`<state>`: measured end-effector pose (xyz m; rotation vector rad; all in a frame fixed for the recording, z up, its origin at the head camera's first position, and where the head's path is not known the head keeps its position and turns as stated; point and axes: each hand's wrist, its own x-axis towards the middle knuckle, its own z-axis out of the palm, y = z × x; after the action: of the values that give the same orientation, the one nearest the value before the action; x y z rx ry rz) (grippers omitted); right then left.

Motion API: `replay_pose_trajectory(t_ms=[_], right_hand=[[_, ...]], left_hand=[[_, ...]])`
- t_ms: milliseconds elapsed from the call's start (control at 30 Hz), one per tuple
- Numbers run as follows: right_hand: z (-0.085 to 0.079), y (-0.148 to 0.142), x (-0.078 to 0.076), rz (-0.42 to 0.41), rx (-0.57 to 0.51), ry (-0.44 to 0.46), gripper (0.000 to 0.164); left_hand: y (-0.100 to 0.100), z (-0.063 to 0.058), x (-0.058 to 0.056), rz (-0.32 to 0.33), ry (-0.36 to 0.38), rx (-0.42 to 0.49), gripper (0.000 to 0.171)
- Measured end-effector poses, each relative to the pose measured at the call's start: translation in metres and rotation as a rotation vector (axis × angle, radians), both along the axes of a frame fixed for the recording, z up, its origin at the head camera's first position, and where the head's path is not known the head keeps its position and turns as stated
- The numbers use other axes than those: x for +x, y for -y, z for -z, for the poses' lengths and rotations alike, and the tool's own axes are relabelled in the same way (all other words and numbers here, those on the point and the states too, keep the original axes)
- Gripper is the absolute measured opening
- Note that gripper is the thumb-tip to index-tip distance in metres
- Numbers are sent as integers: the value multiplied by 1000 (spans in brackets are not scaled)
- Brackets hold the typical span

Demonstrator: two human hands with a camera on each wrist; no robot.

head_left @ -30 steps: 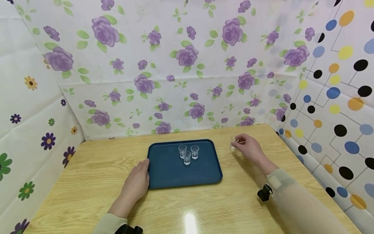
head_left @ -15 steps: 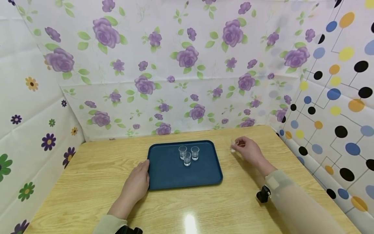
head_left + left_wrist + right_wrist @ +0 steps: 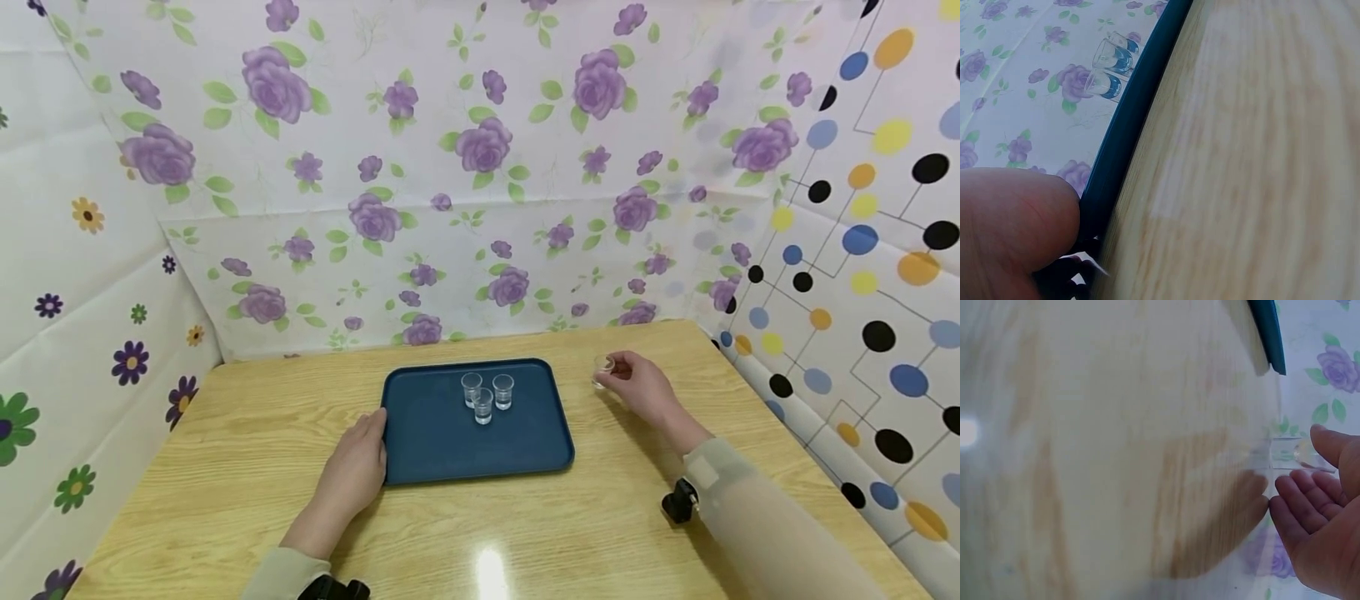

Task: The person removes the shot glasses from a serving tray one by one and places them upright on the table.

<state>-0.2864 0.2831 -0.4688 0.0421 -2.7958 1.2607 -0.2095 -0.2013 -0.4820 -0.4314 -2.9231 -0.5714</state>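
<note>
Three clear shot glasses [image 3: 483,407] stand in a loose cluster on a dark blue tray [image 3: 427,454]. My left hand [image 3: 352,467] rests along the tray's left edge, its fingers against the rim; in the left wrist view the thumb side [image 3: 1016,219] is beside that rim. Right of the tray, my right hand [image 3: 641,387] has thumb and fingers on either side of another shot glass [image 3: 602,367]. The right wrist view shows this shot glass [image 3: 1285,450] upright on the table, partly covered by my thumb; firm contact is hard to judge.
The wooden table [image 3: 225,467] ends at the back against a flowered cloth [image 3: 465,250]. A dotted cloth [image 3: 847,333] rises along the right side and another flowered cloth [image 3: 112,317] on the left. A bright light reflection lies near the front.
The shot glass at my right hand now sits slightly lower and shows more between the fingers, which have shifted a little. My left hand and the tray stay put.
</note>
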Motion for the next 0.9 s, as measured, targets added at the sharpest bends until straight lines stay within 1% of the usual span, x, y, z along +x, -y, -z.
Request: replay_pose_trajectory(t_ms=[100, 200, 267, 367, 600, 700, 900], right_hand=[[-2, -1, 2, -15, -30, 13, 72], [-6, 0, 6, -23, -47, 14, 77], [-9, 1, 8, -25, -41, 5, 77], [-14, 4, 11, -33, -4, -31, 78], [-23, 19, 12, -42, 75, -119, 79], [-28, 27, 14, -54, 75, -133, 78], [-38, 45, 22, -99, 37, -134, 79]], left_hand=[[-1, -1, -1, 0, -4, -2, 51], [-1, -1, -1, 0, -7, 2, 51], [-1, -1, -1, 0, -5, 4, 51], [-1, 0, -2, 0, -2, 3, 51], [-1, 2, -1, 5, -27, 8, 51], [-1, 1, -1, 2, -27, 10, 51], [-1, 1, 0, -5, -12, 11, 51]])
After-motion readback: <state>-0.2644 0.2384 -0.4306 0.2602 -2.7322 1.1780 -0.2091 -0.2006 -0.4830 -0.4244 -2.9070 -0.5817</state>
